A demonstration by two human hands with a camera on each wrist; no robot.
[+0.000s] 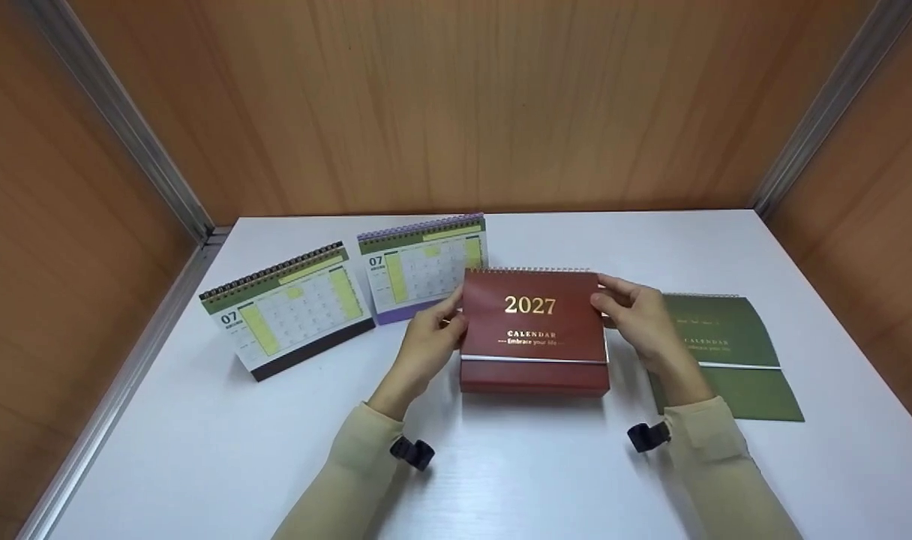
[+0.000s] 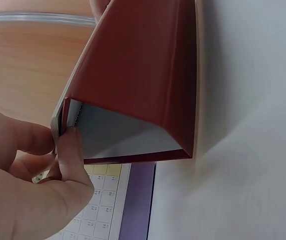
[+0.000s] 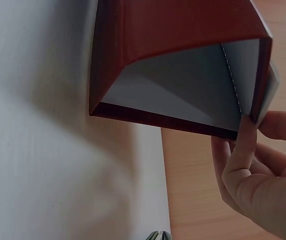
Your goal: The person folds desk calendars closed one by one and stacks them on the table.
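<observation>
Both hands hold a dark red desk calendar (image 1: 535, 322) with "2027" in gold on its cover and a spiral binding along the top. My left hand (image 1: 426, 341) pinches its left side near the top, with thumb and fingers on the cover edge. On the opposite side, my right hand (image 1: 643, 315) pinches the right edge. In the left wrist view the red stand (image 2: 127, 65) is unfolded into a hollow triangle, its pale inside showing. The right wrist view shows fingers (image 3: 243, 150) gripping the panel's edge. Whether its base touches the table cannot be made out.
Two calendars stand open at July on the left: one black-trimmed (image 1: 287, 311), one purple-trimmed (image 1: 426, 266) just behind the left hand. A green calendar (image 1: 748, 352) lies right, partly behind the right forearm. Wooden panels (image 1: 531, 105) border the white table (image 1: 501, 472).
</observation>
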